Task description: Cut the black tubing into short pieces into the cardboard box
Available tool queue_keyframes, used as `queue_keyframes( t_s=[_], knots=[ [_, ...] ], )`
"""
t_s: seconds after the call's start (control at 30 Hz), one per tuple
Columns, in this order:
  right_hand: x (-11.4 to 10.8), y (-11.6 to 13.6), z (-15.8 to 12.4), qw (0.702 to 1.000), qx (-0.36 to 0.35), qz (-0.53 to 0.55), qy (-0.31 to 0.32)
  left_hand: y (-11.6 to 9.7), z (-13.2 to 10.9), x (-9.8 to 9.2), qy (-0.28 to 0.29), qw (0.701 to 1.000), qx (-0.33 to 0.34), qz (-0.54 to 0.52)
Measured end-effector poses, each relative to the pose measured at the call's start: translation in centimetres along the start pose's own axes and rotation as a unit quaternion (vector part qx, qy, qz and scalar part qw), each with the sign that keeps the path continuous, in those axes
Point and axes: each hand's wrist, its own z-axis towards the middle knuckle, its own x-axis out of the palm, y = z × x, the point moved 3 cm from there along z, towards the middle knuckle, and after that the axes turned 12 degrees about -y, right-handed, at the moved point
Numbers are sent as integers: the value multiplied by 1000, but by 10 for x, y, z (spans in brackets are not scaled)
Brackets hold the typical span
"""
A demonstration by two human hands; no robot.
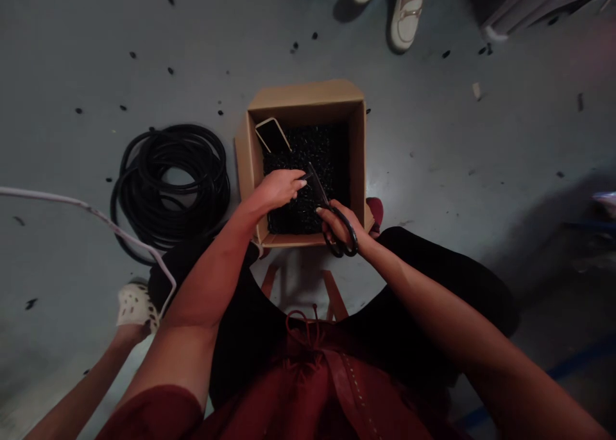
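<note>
Over an open cardboard box [308,95] my right hand [341,220] grips a pair of black-handled scissors [320,186], blades pointing up and to the left. My left hand [282,188] is closed just left of the blade tips, pinching a small black piece [307,176] at the fingertips. Many small black pieces [312,142] fill the bottom of the box. A phone [273,136] with a dark screen and pale edge leans in the box's far left corner.
A coil of black hose or cable [212,170] lies on the floor left of the box. A pale cord [96,212] crosses at the left. Small black bits are scattered about. Another person's white shoes [405,23] and a plastic chair [524,7] are at the top.
</note>
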Motion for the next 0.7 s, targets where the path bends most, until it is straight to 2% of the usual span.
queue_keyframes(
  t_s=[0.13, 0.3, 0.43, 0.7],
  knots=[
    [-5, 3, 3, 998, 10, 60, -13, -4, 0, -9, -34, 999, -7, -15],
    [-11, 6, 9, 997, -53, 20, -44, -5, 0, -12, -57, 994, -61, -65],
    [-12, 4, 15, 995, -78, -1, -56, -6, -1, -12, -42, 993, -65, -89],
    [-17, 17, 4, 998, -60, 32, -18, -5, -2, -14, -47, 990, -57, -119]
  ],
)
